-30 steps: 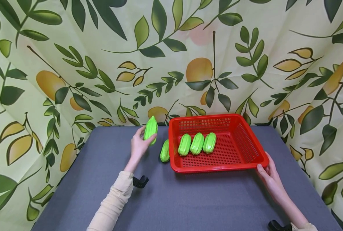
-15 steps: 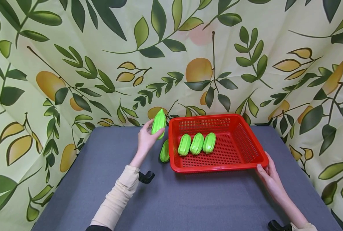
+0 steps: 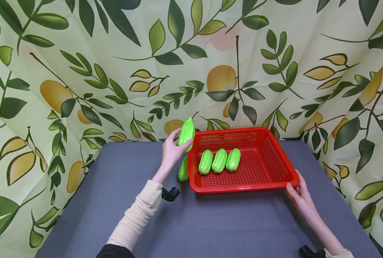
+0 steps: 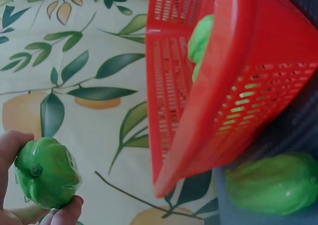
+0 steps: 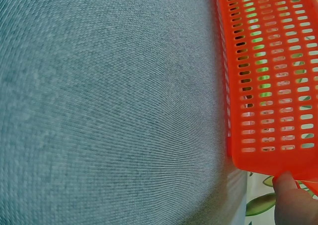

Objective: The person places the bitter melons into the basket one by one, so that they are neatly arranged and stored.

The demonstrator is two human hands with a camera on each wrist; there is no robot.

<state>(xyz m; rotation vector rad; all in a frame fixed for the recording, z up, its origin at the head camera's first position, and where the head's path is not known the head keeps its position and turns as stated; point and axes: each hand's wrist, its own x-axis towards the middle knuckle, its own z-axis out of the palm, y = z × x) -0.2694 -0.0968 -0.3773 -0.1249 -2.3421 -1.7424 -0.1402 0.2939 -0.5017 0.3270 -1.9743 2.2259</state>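
My left hand [image 3: 171, 149] pinches a ribbed green star fruit [image 3: 186, 134] between thumb and fingers, raised at the left rim of the red plastic basket [image 3: 243, 187]. In the left wrist view, the held star fruit [image 4: 47, 173] shows its stem end, with fingertips around it. Three more star fruits [image 3: 219, 161] lie side by side in the basket's left half. Another star fruit [image 3: 183, 169] lies on the table against the basket's left outer wall, partly hidden by it. My right hand [image 3: 300, 193] grips the basket's front right corner, thumb on the rim.
A grey-blue cloth covers the table [image 3: 223, 225]. Behind it hangs a curtain [image 3: 185, 71] printed with leaves and fruit, also folding along both sides. The basket has slotted walls and a mesh floor.
My left hand has carried the star fruit to the right and slightly up, from left of the basket to its left rim. The right hand and the basket stay in place.
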